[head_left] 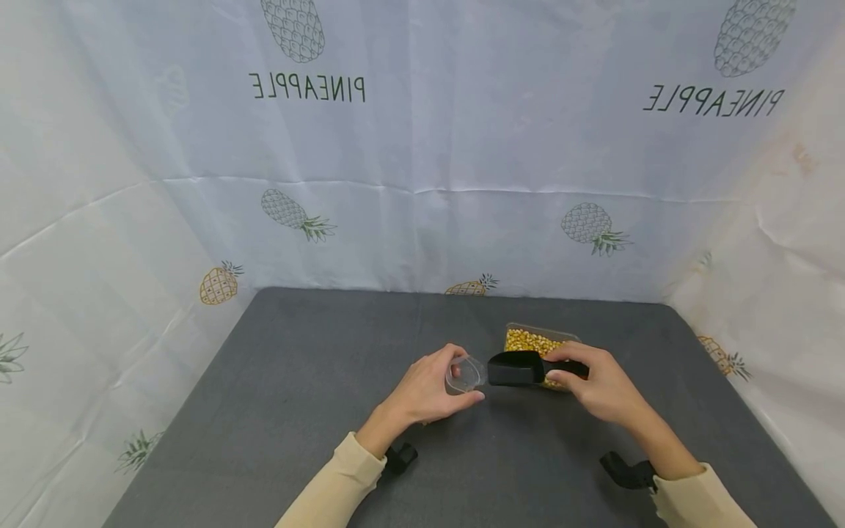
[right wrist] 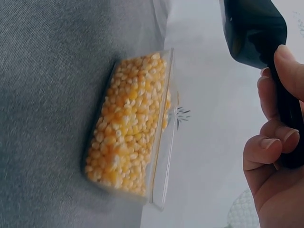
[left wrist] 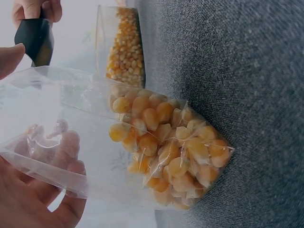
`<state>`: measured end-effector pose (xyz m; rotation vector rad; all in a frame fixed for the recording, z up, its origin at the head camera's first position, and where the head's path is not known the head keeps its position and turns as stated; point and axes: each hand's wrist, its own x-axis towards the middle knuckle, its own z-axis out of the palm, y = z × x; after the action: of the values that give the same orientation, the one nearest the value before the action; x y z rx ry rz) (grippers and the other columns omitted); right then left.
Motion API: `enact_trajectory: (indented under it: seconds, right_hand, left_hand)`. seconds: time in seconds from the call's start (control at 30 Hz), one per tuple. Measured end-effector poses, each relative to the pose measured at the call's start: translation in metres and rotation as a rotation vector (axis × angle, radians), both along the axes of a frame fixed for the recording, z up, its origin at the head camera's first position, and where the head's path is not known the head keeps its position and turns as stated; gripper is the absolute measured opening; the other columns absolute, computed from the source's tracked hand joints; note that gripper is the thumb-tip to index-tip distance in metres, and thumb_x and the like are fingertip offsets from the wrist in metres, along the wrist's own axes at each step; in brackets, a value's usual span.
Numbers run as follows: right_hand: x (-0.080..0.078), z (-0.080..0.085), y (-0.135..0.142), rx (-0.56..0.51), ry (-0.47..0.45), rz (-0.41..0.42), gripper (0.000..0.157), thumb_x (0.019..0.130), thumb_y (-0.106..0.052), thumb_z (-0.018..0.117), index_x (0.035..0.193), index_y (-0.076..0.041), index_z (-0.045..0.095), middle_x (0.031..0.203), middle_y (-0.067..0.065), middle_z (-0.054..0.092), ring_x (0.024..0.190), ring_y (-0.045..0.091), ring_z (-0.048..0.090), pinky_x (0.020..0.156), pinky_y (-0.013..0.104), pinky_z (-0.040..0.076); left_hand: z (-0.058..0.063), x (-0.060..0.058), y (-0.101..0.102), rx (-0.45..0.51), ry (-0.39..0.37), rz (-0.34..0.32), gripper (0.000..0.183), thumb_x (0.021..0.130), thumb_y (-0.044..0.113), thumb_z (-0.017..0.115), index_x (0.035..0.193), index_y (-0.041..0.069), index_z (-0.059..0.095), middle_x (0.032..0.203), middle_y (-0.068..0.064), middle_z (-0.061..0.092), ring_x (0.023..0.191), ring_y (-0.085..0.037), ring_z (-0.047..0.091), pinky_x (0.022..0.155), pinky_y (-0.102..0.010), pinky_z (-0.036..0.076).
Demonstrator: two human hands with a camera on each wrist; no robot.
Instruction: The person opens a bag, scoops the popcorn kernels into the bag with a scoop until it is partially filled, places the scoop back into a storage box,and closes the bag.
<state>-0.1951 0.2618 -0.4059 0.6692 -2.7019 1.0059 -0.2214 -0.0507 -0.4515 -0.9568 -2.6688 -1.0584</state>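
My left hand (head_left: pixel 429 385) holds a clear plastic bag (head_left: pixel 465 372) by its mouth, fingers and thumb curved around the opening. Yellow corn kernels (left wrist: pixel 173 152) fill the lower part of this bag in the left wrist view, close above the table. My right hand (head_left: pixel 607 381) grips a black scoop (head_left: pixel 516 369) by its handle, level beside the bag's mouth. No kernels show in the scoop's dark bowl. Behind and below the scoop stands a clear box (right wrist: pixel 156 166) holding many corn kernels (right wrist: pixel 123 128); the scoop and right hand partly cover it in the head view.
A dark grey table (head_left: pixel 317 367) lies under both hands. White curtains (head_left: pixel 409 147) with pineapple prints hang at its back and sides. Black wrist mounts (head_left: pixel 627 471) stick out below the forearms.
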Motion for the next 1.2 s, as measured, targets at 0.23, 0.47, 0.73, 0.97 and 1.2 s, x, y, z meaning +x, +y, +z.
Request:
enact_trajectory:
  seconds: [0.23, 0.47, 0.73, 0.97, 1.2]
  right_hand:
    - [-0.001, -0.004, 0.009, 0.012, 0.04, -0.017, 0.021, 0.092, -0.009, 0.075, 0.114, -0.011, 0.074, 0.109, 0.003, 0.071, 0.104, 0.033, 0.066, 0.086, 0.054, 0.052]
    - [-0.002, -0.004, 0.02, 0.027, 0.037, -0.047, 0.023, 0.094, -0.011, 0.074, 0.116, -0.01, 0.073, 0.109, 0.002, 0.07, 0.099, 0.028, 0.066, 0.083, 0.054, 0.052]
    - [-0.003, -0.009, 0.034, 0.039, 0.043, -0.084, 0.022, 0.095, -0.011, 0.073, 0.116, -0.009, 0.073, 0.11, 0.003, 0.07, 0.102, 0.032, 0.065, 0.083, 0.054, 0.051]
    - [-0.005, -0.015, 0.047, 0.044, 0.052, -0.101, 0.021, 0.095, -0.013, 0.073, 0.116, -0.008, 0.073, 0.108, 0.003, 0.07, 0.1, 0.031, 0.064, 0.082, 0.054, 0.051]
    - [-0.005, -0.019, 0.056, 0.053, 0.052, -0.137, 0.02, 0.095, -0.014, 0.073, 0.115, -0.009, 0.073, 0.109, 0.004, 0.07, 0.101, 0.032, 0.064, 0.08, 0.048, 0.052]
  left_hand:
    - [-0.001, 0.0, 0.0, 0.003, 0.003, 0.004, 0.062, 0.09, 0.054, 0.072, 0.134, 0.014, 0.055, 0.098, 0.006, 0.061, 0.083, -0.007, 0.058, 0.071, -0.028, 0.049]
    - [0.0, 0.0, -0.001, 0.003, 0.007, 0.003, 0.062, 0.089, 0.053, 0.072, 0.134, 0.014, 0.055, 0.099, 0.005, 0.062, 0.086, -0.008, 0.06, 0.072, -0.029, 0.05]
    - [0.0, -0.001, -0.001, 0.002, 0.002, 0.005, 0.062, 0.089, 0.054, 0.072, 0.134, 0.014, 0.055, 0.098, 0.005, 0.061, 0.084, -0.008, 0.059, 0.07, -0.028, 0.049]
    - [0.001, 0.0, 0.0, 0.003, 0.003, 0.005, 0.062, 0.089, 0.053, 0.073, 0.133, 0.013, 0.056, 0.096, 0.007, 0.059, 0.076, -0.005, 0.054, 0.066, -0.026, 0.046]
    - [0.001, 0.0, 0.0, -0.001, 0.016, 0.01, 0.061, 0.089, 0.054, 0.073, 0.132, 0.014, 0.056, 0.095, 0.007, 0.059, 0.076, -0.005, 0.053, 0.067, -0.026, 0.046]
